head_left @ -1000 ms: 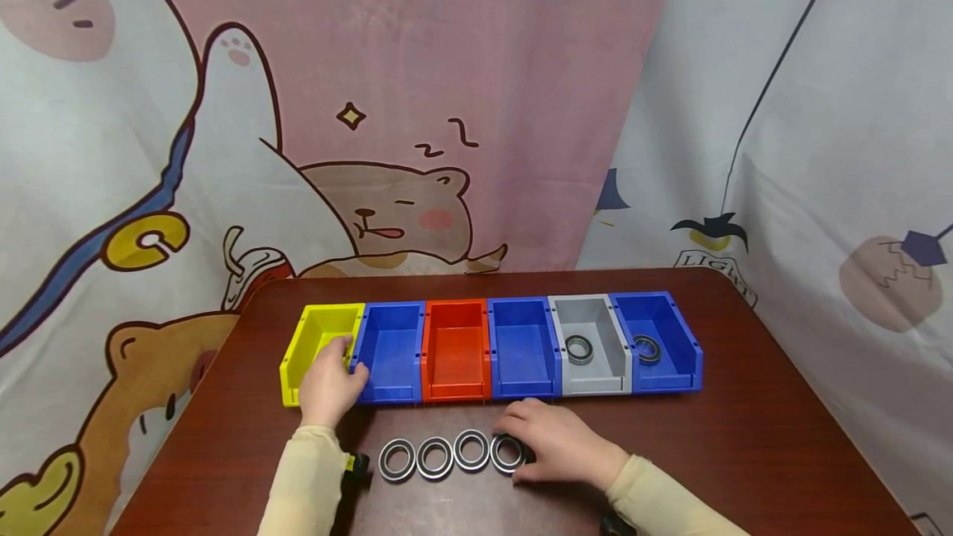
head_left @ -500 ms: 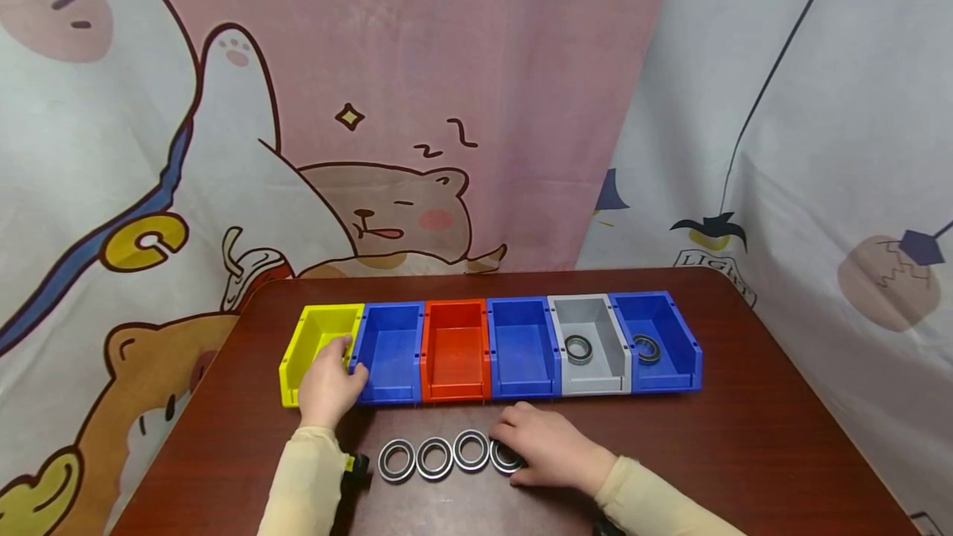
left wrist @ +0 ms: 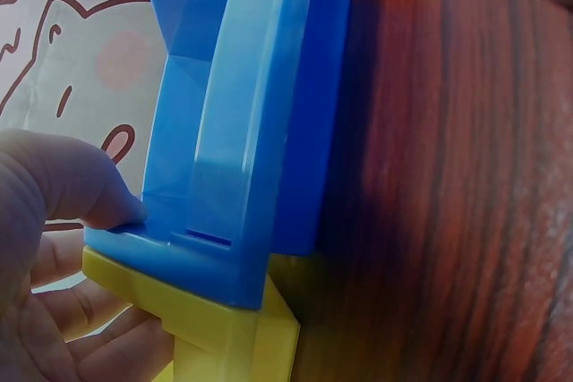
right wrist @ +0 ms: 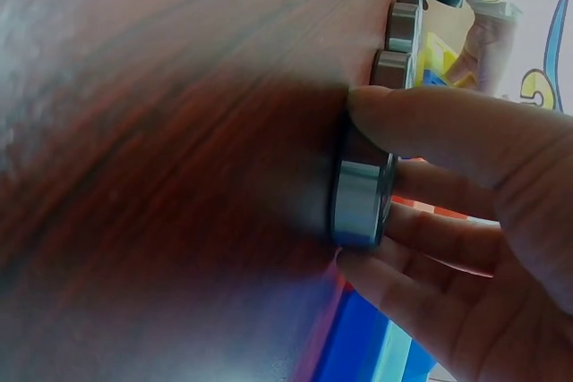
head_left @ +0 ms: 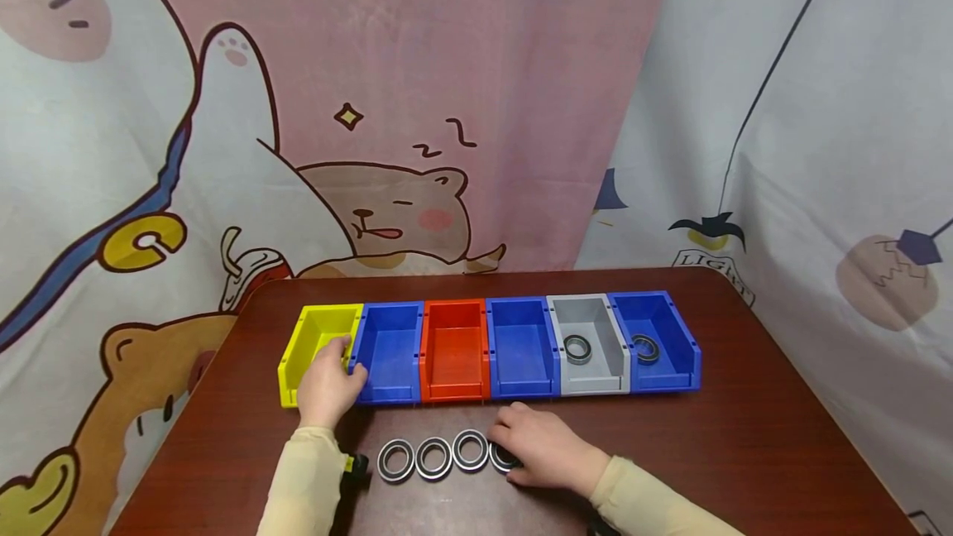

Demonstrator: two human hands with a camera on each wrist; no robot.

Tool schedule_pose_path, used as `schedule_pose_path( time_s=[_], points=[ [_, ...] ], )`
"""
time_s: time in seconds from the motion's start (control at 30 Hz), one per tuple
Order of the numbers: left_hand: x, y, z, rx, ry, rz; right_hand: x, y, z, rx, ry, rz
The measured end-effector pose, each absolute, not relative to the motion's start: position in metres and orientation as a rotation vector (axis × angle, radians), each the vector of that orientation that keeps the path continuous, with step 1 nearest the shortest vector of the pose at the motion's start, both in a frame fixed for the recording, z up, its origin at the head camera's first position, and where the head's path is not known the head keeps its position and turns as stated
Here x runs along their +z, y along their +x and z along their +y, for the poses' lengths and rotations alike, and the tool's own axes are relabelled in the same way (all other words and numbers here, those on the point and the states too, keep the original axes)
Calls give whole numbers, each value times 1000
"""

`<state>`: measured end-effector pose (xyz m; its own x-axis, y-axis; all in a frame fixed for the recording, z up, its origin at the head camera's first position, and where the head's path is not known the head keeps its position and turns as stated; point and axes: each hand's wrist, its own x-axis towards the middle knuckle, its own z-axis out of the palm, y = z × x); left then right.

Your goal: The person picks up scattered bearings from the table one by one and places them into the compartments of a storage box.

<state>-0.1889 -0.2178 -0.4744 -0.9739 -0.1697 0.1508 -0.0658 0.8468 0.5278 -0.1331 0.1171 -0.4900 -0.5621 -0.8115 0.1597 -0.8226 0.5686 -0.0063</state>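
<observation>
My left hand (head_left: 326,387) grips the shared wall between the yellow bin (head_left: 293,370) and the blue bin (head_left: 387,354) beside it. In the left wrist view its thumb lies inside the blue bin (left wrist: 228,131) and its fingers reach into the yellow one (left wrist: 210,346). My right hand (head_left: 551,451) holds the rightmost ball bearing (right wrist: 358,199) by its outer edge, thumb on one side and fingers on the other. That bearing lies flat on the table, partly covered by the hand in the head view. Left of it, three more bearings (head_left: 434,459) lie in a row.
A red bin (head_left: 457,346), another blue bin (head_left: 521,346), a grey bin (head_left: 596,379) and a last blue bin (head_left: 666,370) continue the row. One bearing (head_left: 577,349) sits in the grey bin, another (head_left: 646,349) in the last blue one. A printed curtain (head_left: 536,106) hangs behind the table.
My right hand has shifted slightly left and its fingers have come in over the rightmost bearing, covering more of it. The left hand and the bins stay as they were.
</observation>
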Motion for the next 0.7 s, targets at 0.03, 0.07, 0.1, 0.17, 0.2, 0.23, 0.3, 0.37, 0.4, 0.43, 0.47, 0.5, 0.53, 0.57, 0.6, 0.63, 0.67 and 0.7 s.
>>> schedule_pose_path(
  time_s=[0.03,0.07,0.1,0.17,0.2,0.23,0.3,0.37,0.4,0.43,0.47,0.5,0.53,0.57,0.6,0.63,0.67,0.7],
  points=[
    [-475,-189,-218,-799,182,-2834,-490,-133,117,119,1395,-2654],
    [-475,-189,-218,-799,182,-2835,-490,-133,117,119,1398,-2651],
    [-475,-189,-218,-799,182,-2835,-489,-133,117,118,1399,-2650],
    [-475,-189,-218,-797,181,-2834,-489,-133,118,128,1403,-2653],
    [-475,-189,-219,-796,180,-2833,-489,-133,119,140,1403,-2657],
    [-475,-189,-219,-795,178,-2830,-489,-133,119,157,1403,-2663],
    [-475,-188,-219,-794,176,-2824,-490,-134,121,210,1396,-2677],
    [-475,-189,-219,-793,173,-2818,-491,-134,122,277,1383,-2693],
    [-475,-189,-219,-793,172,-2816,-491,-135,123,311,1375,-2700],
    [-475,-188,-219,-793,172,-2815,-492,-135,124,341,1368,-2707],
    [-475,-189,-219,-794,172,-2815,-492,-136,125,373,1361,-2715],
    [-475,-189,-219,-794,171,-2816,-492,-136,125,400,1355,-2722],
    [-475,-189,-219,-793,172,-2819,-492,-137,126,422,1347,-2731],
    [-475,-189,-219,-794,174,-2821,-491,-137,127,444,1341,-2740],
    [-475,-189,-219,-794,174,-2824,-491,-138,128,465,1334,-2750],
    [-475,-189,-219,-793,175,-2826,-490,-138,129,492,1328,-2763],
    [-475,-189,-219,-793,176,-2828,-489,-139,130,520,1320,-2776],
    [-475,-189,-219,-792,177,-2828,-487,-140,131,543,1315,-2786]
  ],
)
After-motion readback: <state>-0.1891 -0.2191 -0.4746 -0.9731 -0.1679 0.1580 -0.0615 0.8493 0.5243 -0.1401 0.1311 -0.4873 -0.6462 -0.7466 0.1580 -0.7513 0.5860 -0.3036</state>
